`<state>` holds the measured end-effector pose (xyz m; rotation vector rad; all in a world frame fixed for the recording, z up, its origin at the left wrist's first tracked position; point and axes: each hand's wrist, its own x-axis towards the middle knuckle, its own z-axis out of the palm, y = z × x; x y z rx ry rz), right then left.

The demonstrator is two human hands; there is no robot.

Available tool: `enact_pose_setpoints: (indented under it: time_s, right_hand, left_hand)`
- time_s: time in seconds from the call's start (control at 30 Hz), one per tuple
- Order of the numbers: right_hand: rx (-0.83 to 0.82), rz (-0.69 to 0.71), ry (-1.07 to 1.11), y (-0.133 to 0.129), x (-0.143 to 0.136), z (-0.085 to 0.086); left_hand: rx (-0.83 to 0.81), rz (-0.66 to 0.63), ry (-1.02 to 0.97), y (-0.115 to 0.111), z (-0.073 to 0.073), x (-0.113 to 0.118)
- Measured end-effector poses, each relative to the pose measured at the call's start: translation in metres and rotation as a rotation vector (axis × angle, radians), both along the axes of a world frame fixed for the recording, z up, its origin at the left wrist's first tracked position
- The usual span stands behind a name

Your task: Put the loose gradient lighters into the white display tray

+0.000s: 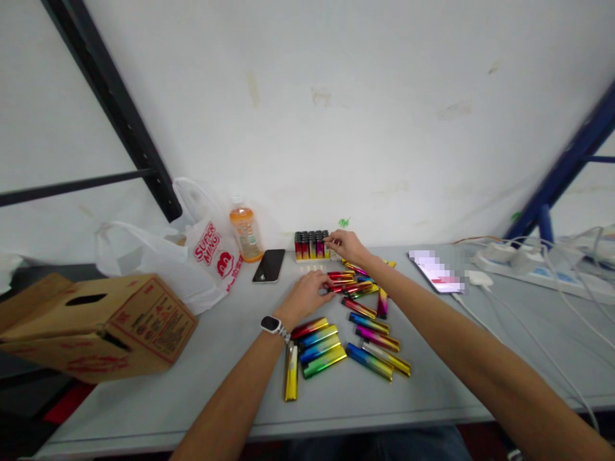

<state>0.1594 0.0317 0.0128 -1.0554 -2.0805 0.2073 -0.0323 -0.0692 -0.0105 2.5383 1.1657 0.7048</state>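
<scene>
a block of upright lighters [311, 246] with black tops stands in a low pale tray [306, 261] at the back of the tabletop [230, 358], close to the wall [307, 128]. the right hand [344, 243] is at the tray's right end, its fingers drawn together by the tops there; from here i can't tell whether they grip one. the left hand [307, 293] lies just in front, fingers bent, touching the ends of some red lighters [341, 282]; whether they are closed on one i can't tell either. a watch [270, 324] sits on that wrist. nearer the edge lie loose lighters [324, 362], shiny red, blue, green and purple fading to gold; any print on them is too small to read.

to the left, a dark phone [269, 266] lies face up near a bottle [246, 230] of orange drink, its label illegible to me. beside it slumps a white plastic bag [192, 282] reading "super ming" in red, something brownish showing inside. a cardboard box [144, 320] with red print and a handle slot stands before it, its contents hidden. on the right, a lit phone [435, 272], its screen blurred, lies near a white power strip [552, 269] holding plugs.
</scene>
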Motion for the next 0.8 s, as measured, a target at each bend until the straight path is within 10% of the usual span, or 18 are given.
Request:
enact_pose_setpoints:
  time_s: [0.33,0.63,0.8]
  right_hand:
    - [0.098,-0.200,-0.156,-0.047,-0.001,0.003]
    - [-0.078,-0.073,-0.163,-0.106,-0.008,-0.007]
    - [-0.300,0.058,0.177,-0.115,-0.022,0.001]
  left_hand:
    - [0.023,0.010,0.096,0.002,0.002,-0.010]
    - [0.090,0.132,-0.041,0.005,0.002,-0.010]
    - [0.135,0.040,-0.333,-0.001,0.015,0.000]
